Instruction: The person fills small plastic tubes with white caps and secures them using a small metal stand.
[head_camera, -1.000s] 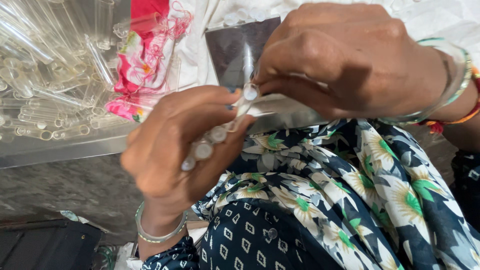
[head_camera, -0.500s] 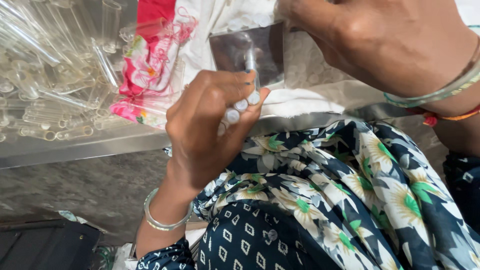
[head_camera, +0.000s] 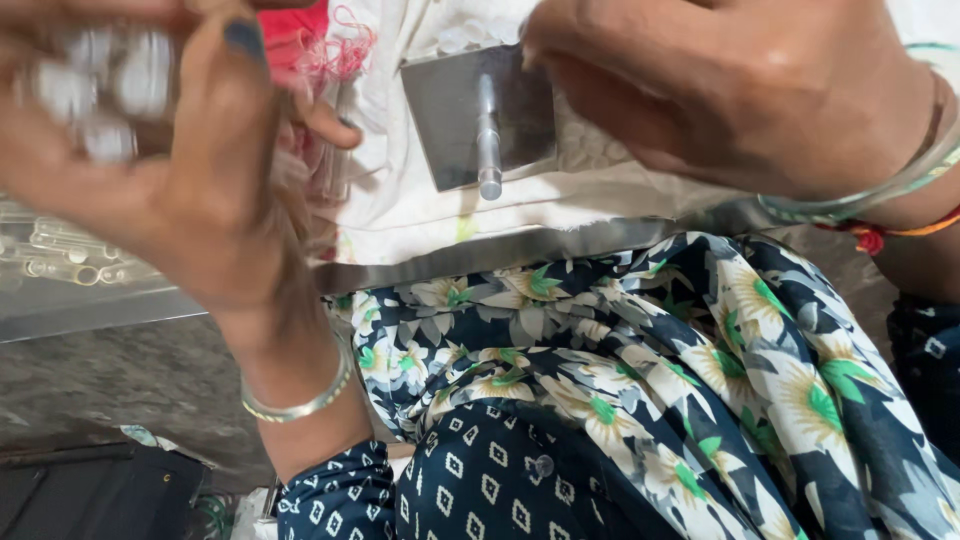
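My left hand (head_camera: 170, 170) is raised at the upper left, blurred, its fingers closed around a bunch of small clear glass tubes (head_camera: 100, 85) whose round ends show. My right hand (head_camera: 740, 90) is at the upper right, fingers curled down onto the white cloth (head_camera: 420, 215) beside a small grey metal plate (head_camera: 455, 110) with an upright metal pin (head_camera: 488, 135). Whether it grips anything is hidden by its own fingers. Both wrists wear bangles.
A pile of clear glass tubes (head_camera: 60, 255) lies in a metal tray (head_camera: 90, 310) at the left. A pink and red cloth (head_camera: 300, 40) lies behind my left hand. My lap in dark floral fabric (head_camera: 640, 380) fills the lower right. A dark bag (head_camera: 90, 495) sits bottom left.
My left hand has swung up and to the left with the tubes, away from the metal pin. My right hand stays near the plate; the pin now stands uncovered.
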